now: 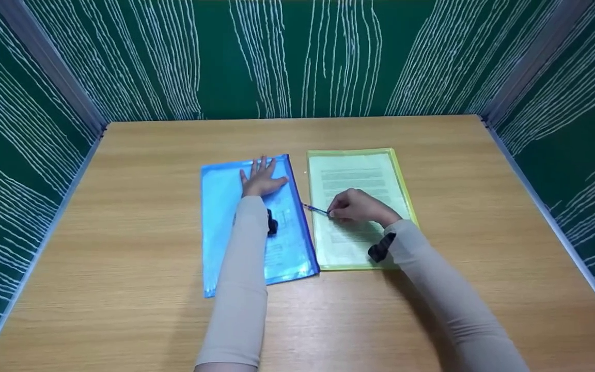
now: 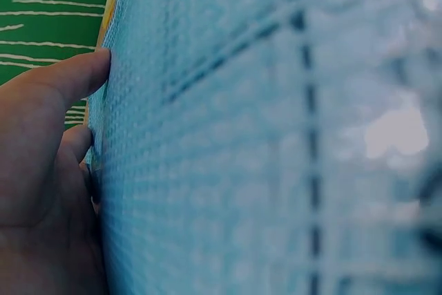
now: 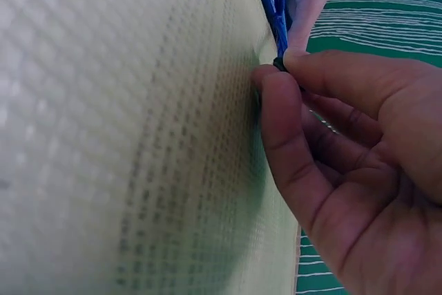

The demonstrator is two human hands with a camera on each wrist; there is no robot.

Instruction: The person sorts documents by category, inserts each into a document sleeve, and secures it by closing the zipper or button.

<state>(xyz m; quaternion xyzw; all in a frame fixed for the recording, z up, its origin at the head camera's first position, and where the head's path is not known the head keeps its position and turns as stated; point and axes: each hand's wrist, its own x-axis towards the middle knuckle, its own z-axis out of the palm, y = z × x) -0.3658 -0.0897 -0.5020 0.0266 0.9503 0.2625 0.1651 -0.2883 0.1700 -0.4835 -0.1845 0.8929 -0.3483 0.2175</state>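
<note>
A blue zip document pouch (image 1: pixel 287 263) with a mesh texture lies slightly tilted on the table, printed paper showing through it. My left hand (image 1: pixel 262 182) rests on its upper part with fingers spread; in the left wrist view, the thumb (image 2: pixel 76 74) lies against the mesh. From the pouch's right edge a thin blue zipper pull cord (image 1: pixel 317 209) stretches to the right. My right hand (image 1: pixel 358 205) pinches the cord's dark end between thumb and fingertips, over a yellow-green document pouch (image 1: pixel 359 175). The right wrist view shows the blue cord (image 3: pixel 279 25) running up from the pinch.
Both pouches lie side by side on the wooden table (image 1: pixel 137 217). Green panels (image 1: pixel 308 62) with white wavy lines stand along the back and both sides. Dark wrist cameras sit on both sleeves.
</note>
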